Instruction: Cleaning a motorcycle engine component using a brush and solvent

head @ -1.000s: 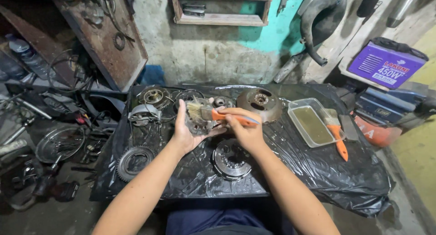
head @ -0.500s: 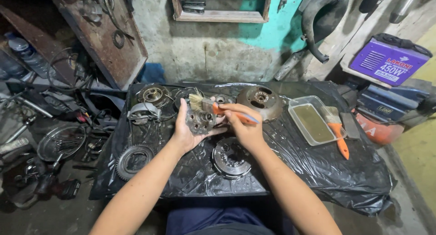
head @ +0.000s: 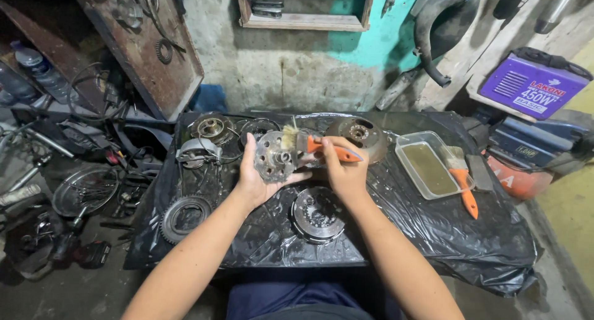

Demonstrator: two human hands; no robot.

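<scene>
Left hand (head: 260,178) cradles round metal clutch plate (head: 274,157) above counter (head: 396,233), grip closed on its rim; right hand (head: 345,171) clasps orange-handled brush (head: 309,144), bristles on plate; tray of liquid (head: 428,165) right of plate; cleaning step underway, steady strokes needed

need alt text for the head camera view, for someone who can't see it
A person's left hand holds up a round metal disc part while the right hand brushes it with an orange-handled brush. Below lies a table covered in black plastic sheeting, carrying more round metal parts, a tray of murky liquid and a second brush.
</scene>
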